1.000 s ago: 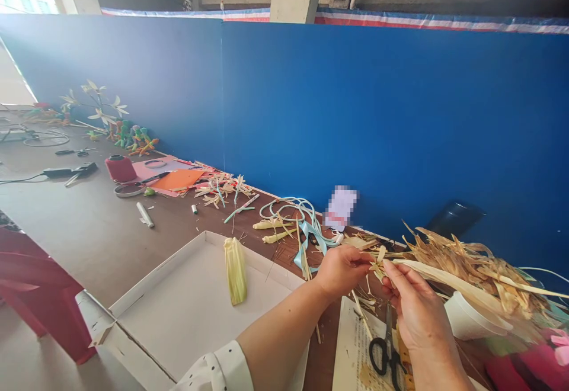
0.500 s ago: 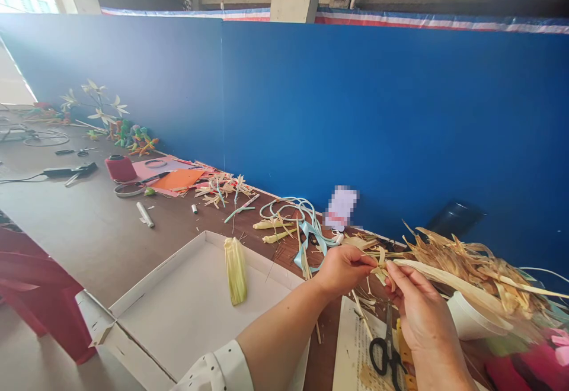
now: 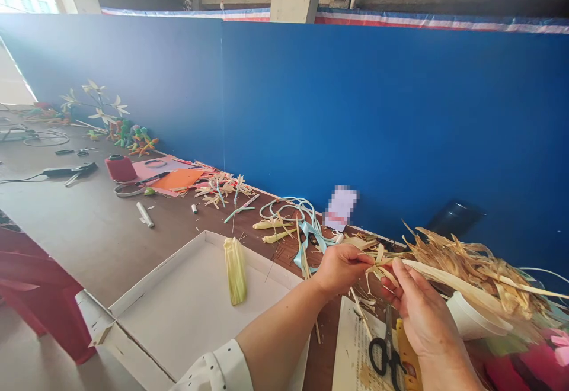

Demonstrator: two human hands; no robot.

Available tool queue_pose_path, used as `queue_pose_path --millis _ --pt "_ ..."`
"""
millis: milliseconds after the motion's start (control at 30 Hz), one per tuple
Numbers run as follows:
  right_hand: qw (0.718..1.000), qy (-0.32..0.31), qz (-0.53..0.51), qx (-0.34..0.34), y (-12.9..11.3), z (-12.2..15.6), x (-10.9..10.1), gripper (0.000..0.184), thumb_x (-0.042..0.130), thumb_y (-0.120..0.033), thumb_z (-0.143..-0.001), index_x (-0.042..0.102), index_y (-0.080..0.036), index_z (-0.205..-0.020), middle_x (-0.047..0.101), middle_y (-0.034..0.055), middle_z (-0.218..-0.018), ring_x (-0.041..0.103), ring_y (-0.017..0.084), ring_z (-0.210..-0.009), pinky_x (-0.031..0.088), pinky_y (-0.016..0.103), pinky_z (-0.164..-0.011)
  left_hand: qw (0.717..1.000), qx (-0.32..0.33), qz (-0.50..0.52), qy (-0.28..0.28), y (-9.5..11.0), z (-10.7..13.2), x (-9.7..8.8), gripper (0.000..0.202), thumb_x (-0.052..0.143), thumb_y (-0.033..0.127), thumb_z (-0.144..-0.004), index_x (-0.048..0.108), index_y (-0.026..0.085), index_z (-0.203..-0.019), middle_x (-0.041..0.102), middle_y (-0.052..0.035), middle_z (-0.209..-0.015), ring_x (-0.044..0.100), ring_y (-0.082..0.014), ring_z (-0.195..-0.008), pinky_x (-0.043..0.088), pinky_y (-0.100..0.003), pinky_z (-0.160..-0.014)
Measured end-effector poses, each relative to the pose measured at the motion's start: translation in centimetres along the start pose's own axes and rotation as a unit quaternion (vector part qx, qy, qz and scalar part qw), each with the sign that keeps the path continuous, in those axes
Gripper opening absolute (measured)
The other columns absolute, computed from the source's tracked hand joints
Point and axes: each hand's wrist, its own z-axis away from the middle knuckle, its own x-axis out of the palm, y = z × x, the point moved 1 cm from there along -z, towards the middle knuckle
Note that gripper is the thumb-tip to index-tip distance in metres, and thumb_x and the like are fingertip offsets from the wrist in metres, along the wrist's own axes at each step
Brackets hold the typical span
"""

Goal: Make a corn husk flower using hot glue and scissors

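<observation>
A small flower of pale corn husk [image 3: 379, 268], its narrow petals spread, is held between my two hands. My left hand [image 3: 340, 268] pinches it from the left, fingertips pressed together at its side. From the right, my right hand [image 3: 424, 311] grips a petal between thumb and forefinger. Beneath my right hand lie black-handled scissors [image 3: 386, 349] on a printed paper sheet [image 3: 349, 343]. A yellow tool [image 3: 406, 355], partly hidden by that hand, rests alongside them.
A pile of dry husks [image 3: 480, 266] and a white cup [image 3: 475, 317] are at the right. To the left, an open white box [image 3: 178, 320] holds a folded yellow-green husk [image 3: 235, 272]. Light-blue ribbon [image 3: 304, 240] and cord lie behind my hands, before a blue partition [image 3: 355, 112].
The flower has turned a little, and its petals show more openly. My right thumb and fingers have shifted slightly on it, while my left hand stays almost in place.
</observation>
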Motion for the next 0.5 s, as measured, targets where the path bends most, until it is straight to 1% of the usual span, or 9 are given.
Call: queue_pose_path --millis 100,167,267,367,500 --pt "0.999 -0.029 0.018 0.026 -0.09 -0.03 -0.28 0.044 0.075 -0.051 -0.061 0.067 -0.025 -0.096 0.065 -0.0002 -0.097 0.057 0.012 -0.072 0.051 0.02 -0.059 1.0 0.006 0.002 0.013 -0.08 -0.15 -0.14 0.009 0.066 0.016 -0.069 0.073 0.017 -0.075 0.066 -0.0019 -0.07 0.056 -0.0111 -0.066 0.042 -0.021 -0.062" --pt "0.998 -0.043 0.024 0.031 -0.03 -0.06 -0.38 0.042 0.077 -0.048 -0.06 0.068 -0.024 -0.094 0.065 0.0004 -0.094 0.057 0.013 -0.073 0.051 0.019 -0.061 1.0 0.02 0.003 0.018 -0.12 -0.2 -0.23 0.009 0.065 0.016 -0.07 0.073 0.017 -0.074 0.067 -0.002 -0.071 0.057 -0.0112 -0.067 0.043 -0.021 -0.064" --pt "0.998 -0.054 0.024 0.02 0.12 -0.07 -0.32 0.036 0.08 -0.043 -0.058 0.069 -0.021 -0.084 0.065 0.0005 -0.086 0.056 0.013 -0.073 0.051 0.019 -0.064 0.999 0.031 -0.008 0.024 -0.18 -0.18 -0.31 0.009 0.065 0.016 -0.071 0.073 0.017 -0.073 0.067 -0.0021 -0.071 0.058 -0.0112 -0.068 0.043 -0.021 -0.065" --pt "0.999 -0.048 0.012 0.006 0.22 -0.04 -0.25 0.032 0.081 -0.042 -0.055 0.07 -0.021 -0.077 0.064 -0.0008 -0.08 0.055 0.012 -0.071 0.051 0.019 -0.064 0.999 0.023 -0.01 0.02 -0.24 -0.09 -0.3 0.009 0.064 0.016 -0.071 0.073 0.016 -0.074 0.067 -0.0024 -0.071 0.058 -0.0113 -0.067 0.043 -0.021 -0.065" --pt "1.0 -0.028 0.003 -0.009 0.31 -0.17 -0.37 0.032 0.082 -0.041 -0.053 0.07 -0.023 -0.076 0.063 -0.002 -0.076 0.053 0.011 -0.069 0.049 0.017 -0.062 1.0 0.018 0.001 0.01 -0.05 0.04 -0.35 0.01 0.065 0.016 -0.069 0.073 0.016 -0.075 0.068 -0.0031 -0.073 0.058 -0.0118 -0.068 0.044 -0.021 -0.065"
